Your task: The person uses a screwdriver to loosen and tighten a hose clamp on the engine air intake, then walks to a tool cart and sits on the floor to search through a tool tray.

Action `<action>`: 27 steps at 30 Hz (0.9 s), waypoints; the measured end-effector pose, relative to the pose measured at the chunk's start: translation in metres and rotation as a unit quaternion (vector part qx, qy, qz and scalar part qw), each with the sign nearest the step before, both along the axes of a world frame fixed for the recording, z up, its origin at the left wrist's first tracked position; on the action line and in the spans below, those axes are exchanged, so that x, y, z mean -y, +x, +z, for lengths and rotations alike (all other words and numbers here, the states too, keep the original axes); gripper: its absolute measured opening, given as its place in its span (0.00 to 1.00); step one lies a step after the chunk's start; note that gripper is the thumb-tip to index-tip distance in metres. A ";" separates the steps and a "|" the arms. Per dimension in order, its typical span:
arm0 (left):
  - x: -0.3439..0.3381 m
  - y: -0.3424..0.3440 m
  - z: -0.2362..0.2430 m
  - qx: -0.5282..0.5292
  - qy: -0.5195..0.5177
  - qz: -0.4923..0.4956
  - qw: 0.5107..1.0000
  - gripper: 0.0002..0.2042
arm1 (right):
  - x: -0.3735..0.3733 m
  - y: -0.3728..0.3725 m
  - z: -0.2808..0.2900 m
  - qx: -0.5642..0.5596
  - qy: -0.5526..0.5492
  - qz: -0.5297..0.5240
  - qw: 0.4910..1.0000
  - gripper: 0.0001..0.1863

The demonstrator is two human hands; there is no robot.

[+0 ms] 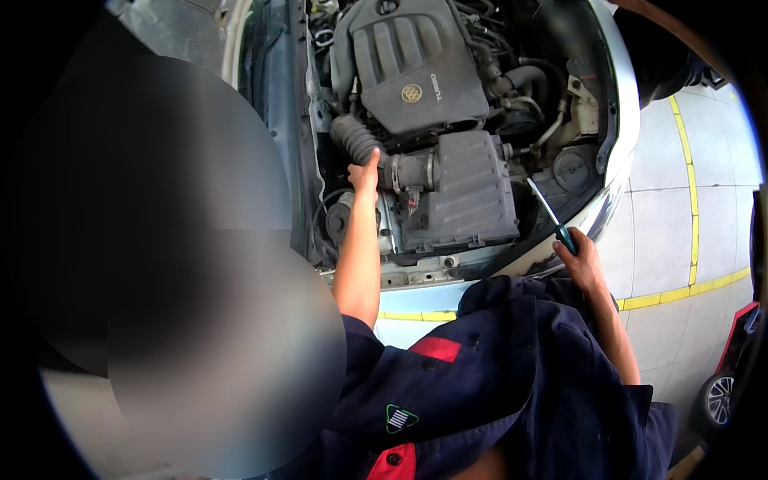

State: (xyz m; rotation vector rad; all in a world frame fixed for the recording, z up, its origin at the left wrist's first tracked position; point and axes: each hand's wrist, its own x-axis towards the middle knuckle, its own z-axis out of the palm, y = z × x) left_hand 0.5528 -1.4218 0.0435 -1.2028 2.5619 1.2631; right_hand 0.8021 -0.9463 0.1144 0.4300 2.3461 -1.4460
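Note:
My left hand (pixel 364 178) grips a black ribbed air hose (pixel 352 134) on the engine, just left of a metal band clamp (pixel 396 172) and a connector with wires (pixel 413 205). To their right sits the black rectangular air filter housing (pixel 472 184), below the large plastic engine cover (pixel 408 56). Near the right edge of the engine bay, my right hand (pixel 582 260) is closed round the dark green handle of a screwdriver (pixel 546 207), its pale shaft pointing up and to the left over the bay.
The pale car's fender (pixel 622 88) curves along the right. Beyond it, a tiled floor (pixel 656 224) carries yellow lines. Another person's arm (pixel 672 28) shows at top right. A wheel (pixel 718 398) and red object (pixel 738 332) stand at lower right. The left is heavily blurred.

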 end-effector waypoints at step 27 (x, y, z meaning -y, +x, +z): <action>-0.061 -0.015 0.020 -0.063 0.010 0.189 0.980 0.45 | 0.191 -0.233 -0.076 -0.323 -0.008 0.052 0.945 0.18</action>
